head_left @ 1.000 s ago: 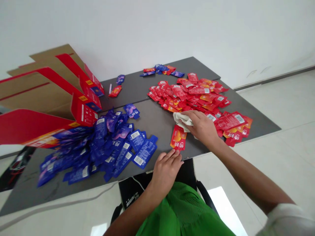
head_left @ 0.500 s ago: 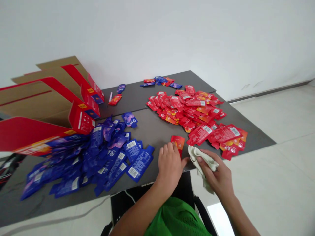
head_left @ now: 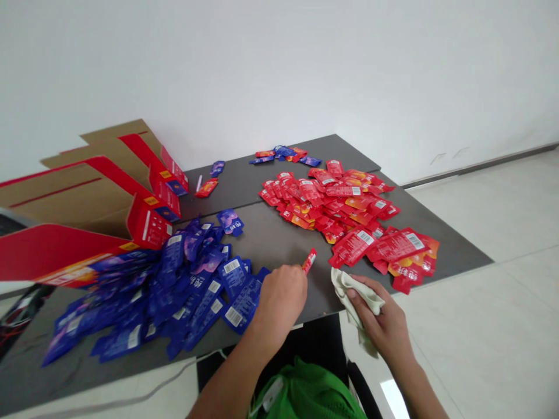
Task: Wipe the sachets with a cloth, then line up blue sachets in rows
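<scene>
My left hand (head_left: 283, 294) is closed around a red pouch (head_left: 310, 260); only its upper end sticks out past my fingers, over the near part of the grey table (head_left: 266, 238). Fingers and thumb of my right hand (head_left: 384, 317) grip a folded off-white cloth (head_left: 356, 297) at the table's front edge. Beyond the cloth lies a heap of red and orange pouches (head_left: 345, 203), some with barcodes facing up. Left of my left hand spreads a pile of blue pouches (head_left: 196, 285), the nearest one partly covered by that hand.
Open red cardboard boxes (head_left: 148, 224) stand in a row at the left. Several blue and red pouches (head_left: 286, 152) lie at the back, near the white wall (head_left: 279, 70). A pale pen-like stick (head_left: 199, 183) rests beside a red pouch. A cable (head_left: 161, 384) runs below the front edge.
My left hand has closed on the red pouch that lay flat on the table, lifting and tilting it slightly leftward. My right hand still grips the cloth. The view has shifted a little.
</scene>
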Motion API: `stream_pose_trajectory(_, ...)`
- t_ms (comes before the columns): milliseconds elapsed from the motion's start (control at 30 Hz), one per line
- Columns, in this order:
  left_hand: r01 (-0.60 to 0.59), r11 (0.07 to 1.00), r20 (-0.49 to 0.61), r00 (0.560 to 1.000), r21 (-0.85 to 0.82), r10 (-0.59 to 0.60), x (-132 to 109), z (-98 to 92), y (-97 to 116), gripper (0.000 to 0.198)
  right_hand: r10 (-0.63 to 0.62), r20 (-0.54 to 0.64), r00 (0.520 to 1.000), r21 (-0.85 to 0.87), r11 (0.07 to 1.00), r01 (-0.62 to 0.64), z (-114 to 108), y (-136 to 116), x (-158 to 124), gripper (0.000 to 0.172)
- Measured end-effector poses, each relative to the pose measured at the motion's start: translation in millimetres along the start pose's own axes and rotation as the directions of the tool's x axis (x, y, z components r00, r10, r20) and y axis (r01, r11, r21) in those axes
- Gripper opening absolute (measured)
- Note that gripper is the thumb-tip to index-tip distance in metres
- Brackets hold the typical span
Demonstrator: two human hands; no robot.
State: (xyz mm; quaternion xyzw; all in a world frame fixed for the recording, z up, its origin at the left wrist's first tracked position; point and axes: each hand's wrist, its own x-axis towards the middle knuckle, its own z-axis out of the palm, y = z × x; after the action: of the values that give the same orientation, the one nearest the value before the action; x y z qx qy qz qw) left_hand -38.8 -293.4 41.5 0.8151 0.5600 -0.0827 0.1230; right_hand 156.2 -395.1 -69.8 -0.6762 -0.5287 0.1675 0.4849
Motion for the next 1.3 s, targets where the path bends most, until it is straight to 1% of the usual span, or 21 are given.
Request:
stream_pose_trajectory(133, -0.018, 0.998, -0.023, 1.0, -0.068, 0.016, 5.7, 7.7, -17.4, 0.041, 0.001, 0.018, 1.0, 0.017, 1.0, -0.001, -1.1, -0.5, 0.4, 0.039)
stream_pose_trajectory(200, -0.043, 0.987, -0.046, 0.998, -0.153, 0.036, 9.5, 7.7, -23.7, 0.04, 0.0, 0.017, 1.0, 0.036, 0.999, -0.001, -2.3, -1.1, 0.4, 0.039)
stream_pose_trajectory(300, -0.096, 0.938, -0.142, 0.989, -0.332, 0.051, 15.9, 1.2, -25.6, 0.04, -0.009, 0.015, 1.0, 0.069, 0.998, 0.008, -4.3, -1.2, 0.7, 0.038)
stream_pose_trajectory(367, -0.138, 0.883, -0.216, 0.976, -0.449, 0.042, 22.9, -4.7, -19.8, 0.041, -0.016, 0.022, 1.0, 0.087, 0.996, 0.014, -5.6, -0.6, 1.3, 0.037)
stream_pose_trajectory(433, -0.2, 0.816, -0.268, 0.962, -0.543, 0.057, 34.0, -8.3, -8.7, 0.041, -0.025, 0.034, 0.999, 0.102, 0.995, 0.021, -6.7, 0.1, 2.1, 0.037)
stream_pose_trajectory(533, -0.275, 0.73, -0.29, 0.951, -0.625, 0.109, 56.5, -5.7, 13.1, 0.042, -0.041, 0.04, 0.998, 0.12, 0.992, 0.036, -7.8, 1.1, 3.1, 0.035)
stream_pose_trajectory(600, -0.302, 0.708, -0.278, 0.948, -0.638, 0.153, 71.6, 0.1, 27.1, 0.04, -0.046, 0.039, 0.998, 0.132, 0.99, 0.041, -8.2, 1.6, 3.6, 0.034)
stream_pose_trajectory(733, -0.311, 0.71, -0.23, 0.95, -0.632, 0.211, 93.2, 13.4, 46.3, 0.034, -0.06, 0.046, 0.997, 0.158, 0.986, 0.052, -8.4, 3.5, 4.1, 0.032)
stream_pose_trajectory(867, -0.323, 0.664, -0.212, 0.946, -0.674, 0.245, 103.6, 26.1, 52.6, 0.022, -0.097, 0.037, 0.995, 0.168, 0.982, 0.089, -8.5, 7.1, 3.7, 0.029)
stream_pose_trajectory(967, -0.329, 0.653, -0.219, 0.944, -0.682, 0.247, 106.1, 35.0, 52.1, 0.026, -0.122, 0.034, 0.992, 0.169, 0.979, 0.114, -8.5, 10.1, 3.0, 0.026)
stream_pose_trajectory(1033, -0.328, 0.676, -0.23, 0.945, -0.66, 0.234, 105.4, 39.0, 51.9, 0.031, -0.134, 0.033, 0.99, 0.175, 0.976, 0.127, -8.3, 12.2, 2.6, 0.024)
stream_pose_trajectory(1167, -0.319, 0.774, -0.267, 0.943, -0.546, 0.199, 100.7, 40.7, 56.1, 0.035, -0.134, 0.045, 0.99, 0.183, 0.975, 0.124, -7.7, 15.6, 1.8, 0.024)
stream_pose_trajectory(1233, -0.321, 0.804, -0.278, 0.939, -0.501, 0.202, 99.3, 40.6, 59.2, 0.035, -0.132, 0.044, 0.99, 0.183, 0.976, 0.122, -7.4, 16.4, 1.6, 0.025)
stream_pose_trajectory(1300, -0.349, 0.814, -0.311, 0.925, -0.464, 0.219, 99.5, 42.2, 61.2, 0.032, -0.133, 0.04, 0.99, 0.187, 0.975, 0.123, -7.3, 16.4, 1.5, 0.025)
